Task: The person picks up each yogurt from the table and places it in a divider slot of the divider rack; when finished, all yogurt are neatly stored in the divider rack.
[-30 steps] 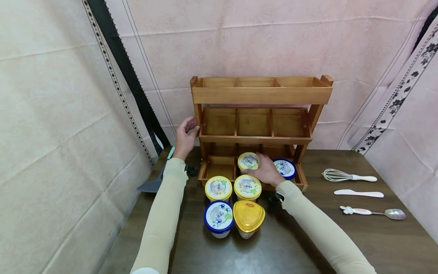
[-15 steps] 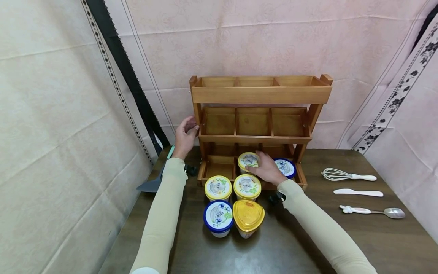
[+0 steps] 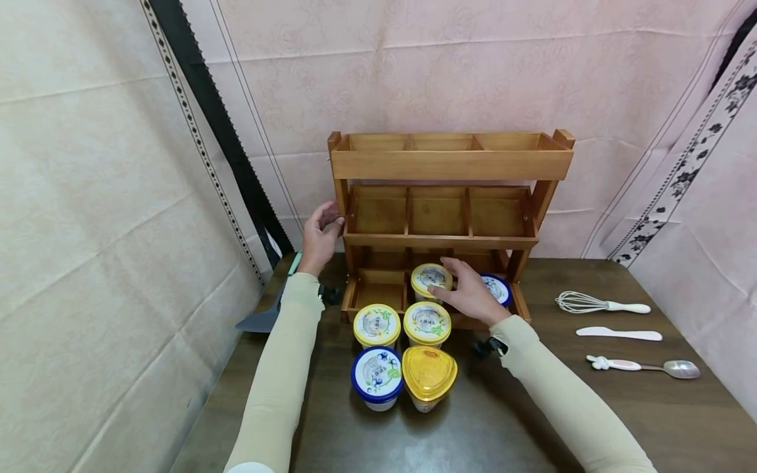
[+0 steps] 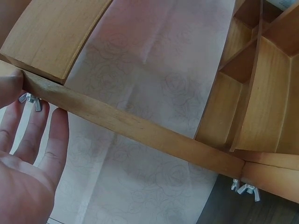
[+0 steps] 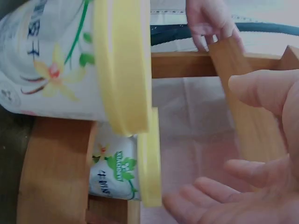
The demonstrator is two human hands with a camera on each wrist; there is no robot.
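My left hand (image 3: 320, 238) holds the left upright of a wooden three-tier rack (image 3: 452, 165); the left wrist view shows its thumb on one side of the upright (image 4: 135, 126) and its fingers on the other. In the rack's bottom tier, a yellow-lidded yogurt cup (image 3: 430, 278) occupies the middle compartment. Close to its right side is my right hand (image 3: 471, 293), fingers spread. From the right wrist, that hand's fingers and palm (image 5: 252, 186) look apart from the cup (image 5: 114, 161). A blue-lidded yogurt cup (image 3: 497, 290) stands in the right compartment, partly behind the right hand.
Before the rack stand two yellow-lidded cups (image 3: 377, 324), a blue-lidded cup (image 3: 377, 373) and a cup with a plain yellow lid (image 3: 430, 373). A whisk (image 3: 597, 303), white knife (image 3: 619, 334) and spoon (image 3: 647, 366) lie on the right. A grey-blue blade-like object (image 3: 259, 320) lies left.
The right hand has let go of the yellow-lidded cup in the middle compartment and drawn slightly right. The left hand stays at the upright.
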